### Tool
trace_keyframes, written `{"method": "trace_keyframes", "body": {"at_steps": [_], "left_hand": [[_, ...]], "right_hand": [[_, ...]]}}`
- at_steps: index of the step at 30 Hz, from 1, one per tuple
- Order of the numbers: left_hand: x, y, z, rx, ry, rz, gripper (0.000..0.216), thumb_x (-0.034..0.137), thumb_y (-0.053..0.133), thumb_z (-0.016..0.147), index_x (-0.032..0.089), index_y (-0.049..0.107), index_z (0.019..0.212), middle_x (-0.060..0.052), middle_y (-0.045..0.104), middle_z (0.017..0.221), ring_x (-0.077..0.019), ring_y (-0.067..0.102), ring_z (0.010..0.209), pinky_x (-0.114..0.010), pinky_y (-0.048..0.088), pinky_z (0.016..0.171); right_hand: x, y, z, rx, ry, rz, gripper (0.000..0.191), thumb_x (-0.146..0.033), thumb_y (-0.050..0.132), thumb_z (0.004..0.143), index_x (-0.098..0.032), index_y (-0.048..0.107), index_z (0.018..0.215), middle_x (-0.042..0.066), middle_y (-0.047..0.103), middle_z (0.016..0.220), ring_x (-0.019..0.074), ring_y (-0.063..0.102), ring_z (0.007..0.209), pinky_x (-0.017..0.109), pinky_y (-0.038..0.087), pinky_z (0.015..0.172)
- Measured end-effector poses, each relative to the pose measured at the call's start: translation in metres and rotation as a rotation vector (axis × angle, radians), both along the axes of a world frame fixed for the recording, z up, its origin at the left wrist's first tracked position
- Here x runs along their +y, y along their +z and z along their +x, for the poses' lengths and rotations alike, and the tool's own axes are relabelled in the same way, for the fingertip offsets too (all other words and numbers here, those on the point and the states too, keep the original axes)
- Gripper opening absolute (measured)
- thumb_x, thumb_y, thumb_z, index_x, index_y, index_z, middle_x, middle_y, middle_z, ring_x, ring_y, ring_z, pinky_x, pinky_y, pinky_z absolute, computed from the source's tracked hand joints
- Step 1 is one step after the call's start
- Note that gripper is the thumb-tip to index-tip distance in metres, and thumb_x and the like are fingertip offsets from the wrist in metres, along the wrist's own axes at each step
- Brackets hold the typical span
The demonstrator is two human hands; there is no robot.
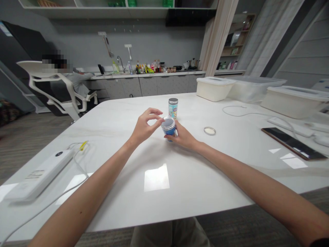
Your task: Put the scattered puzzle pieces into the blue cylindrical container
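My right hand (pixel 181 135) is wrapped around a small blue can (pixel 169 131) with a silver rim, tilted a little toward me. Its round top looks pale grey; whether that is the inside or a cover I cannot tell. At the can's left side is my left hand (pixel 148 124), fingers apart and curved, the thumb and fingertips close to the rim. Just behind stands a second can (pixel 173 109), light blue with a colourful print and a dark top. To the right, a round silver-edged lid (pixel 209 130) lies flat on the white table (pixel 200 175).
A white power unit (pixel 41 175) with a cable lies at left. On the right are a dark phone-like slab (pixel 293 143), a thin white cable (pixel 246 114) and lidded plastic bins (pixel 214 89). Beyond the table, a person sits in a white-framed chair (pixel 33 73) by a kitchen counter (pixel 164 73).
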State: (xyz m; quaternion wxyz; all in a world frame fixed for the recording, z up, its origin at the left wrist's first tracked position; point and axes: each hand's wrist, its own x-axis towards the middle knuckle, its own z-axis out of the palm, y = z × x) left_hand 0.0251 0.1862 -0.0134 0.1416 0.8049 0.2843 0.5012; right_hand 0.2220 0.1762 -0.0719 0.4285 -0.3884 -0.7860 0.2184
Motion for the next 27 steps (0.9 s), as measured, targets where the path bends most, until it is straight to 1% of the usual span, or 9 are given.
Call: {"method": "trace_keyframes", "body": {"at_steps": [5,6,8,9,11,13,15,21,27], "left_hand": [[0.014,-0.010,-0.004,-0.172,0.200,-0.085,0.017,0.029,0.049,0.090,0.018,0.061,0.086,-0.005,0.068,0.091,-0.0171,0.064,0.091,-0.028,0.051,0.079],[0.019,-0.016,-0.005,-0.114,0.243,-0.101,0.017,0.026,0.047,0.091,0.017,0.061,0.091,-0.005,0.069,0.093,-0.0176,0.064,0.092,-0.029,0.051,0.081],[0.030,-0.030,-0.007,0.162,0.204,-0.092,0.023,0.019,0.046,0.088,0.017,0.061,0.106,-0.008,0.067,0.112,-0.0205,0.062,0.104,-0.034,0.050,0.091],[0.035,-0.037,-0.008,0.310,0.131,-0.059,0.028,0.018,0.046,0.088,0.017,0.059,0.113,-0.010,0.064,0.122,-0.0224,0.058,0.115,-0.037,0.046,0.100],[0.041,-0.050,-0.008,0.544,-0.040,-0.036,0.032,0.022,0.045,0.092,0.017,0.057,0.121,-0.010,0.059,0.131,-0.0239,0.052,0.124,-0.039,0.041,0.106],[0.042,-0.059,-0.008,0.684,-0.164,-0.038,0.032,0.025,0.039,0.096,0.017,0.059,0.120,-0.010,0.061,0.126,-0.0230,0.055,0.121,-0.036,0.043,0.104],[0.039,-0.063,-0.007,0.734,-0.191,-0.035,0.031,0.023,0.037,0.097,0.017,0.062,0.115,-0.010,0.064,0.120,-0.0216,0.060,0.111,-0.033,0.046,0.098],[0.034,-0.062,-0.009,0.690,0.003,-0.043,0.022,0.019,0.049,0.091,0.016,0.067,0.105,-0.009,0.067,0.098,-0.0211,0.063,0.091,-0.034,0.048,0.087],[0.037,-0.061,-0.015,0.659,-0.003,-0.130,0.020,0.016,0.051,0.088,0.017,0.071,0.089,-0.009,0.066,0.097,-0.0192,0.062,0.091,-0.030,0.048,0.087]], "right_hand": [[0.001,-0.001,0.000,-0.008,-0.032,-0.018,0.054,-0.047,0.067,0.079,-0.018,0.046,0.119,0.010,0.059,0.111,0.0263,0.057,0.097,0.040,0.047,0.086],[0.001,-0.001,-0.001,-0.006,-0.031,-0.020,0.053,-0.046,0.067,0.079,-0.018,0.046,0.119,0.010,0.060,0.111,0.0258,0.057,0.096,0.040,0.047,0.085],[0.002,-0.001,-0.001,0.002,-0.020,-0.016,0.052,-0.045,0.067,0.080,-0.018,0.046,0.119,0.010,0.059,0.113,0.0254,0.057,0.096,0.039,0.047,0.085],[0.002,-0.001,-0.001,0.006,-0.012,-0.009,0.051,-0.044,0.067,0.080,-0.019,0.046,0.119,0.010,0.059,0.114,0.0253,0.057,0.097,0.039,0.047,0.086],[0.003,-0.001,0.000,0.011,0.003,0.005,0.050,-0.043,0.066,0.081,-0.019,0.045,0.119,0.010,0.059,0.114,0.0250,0.057,0.098,0.039,0.046,0.087],[0.004,-0.002,0.001,0.013,0.009,0.018,0.049,-0.042,0.066,0.081,-0.018,0.045,0.118,0.010,0.059,0.113,0.0246,0.058,0.098,0.038,0.046,0.087],[0.005,-0.004,0.001,0.009,0.002,0.022,0.048,-0.043,0.066,0.081,-0.018,0.045,0.116,0.010,0.060,0.110,0.0242,0.058,0.097,0.038,0.047,0.086],[0.007,-0.005,0.002,-0.013,-0.207,0.035,0.044,-0.045,0.067,0.078,-0.020,0.047,0.108,0.009,0.062,0.102,0.0245,0.058,0.089,0.038,0.047,0.080],[0.008,-0.004,0.006,-0.018,-0.353,0.023,0.043,-0.047,0.066,0.077,-0.020,0.048,0.104,0.007,0.063,0.097,0.0229,0.058,0.081,0.034,0.046,0.073]]}}
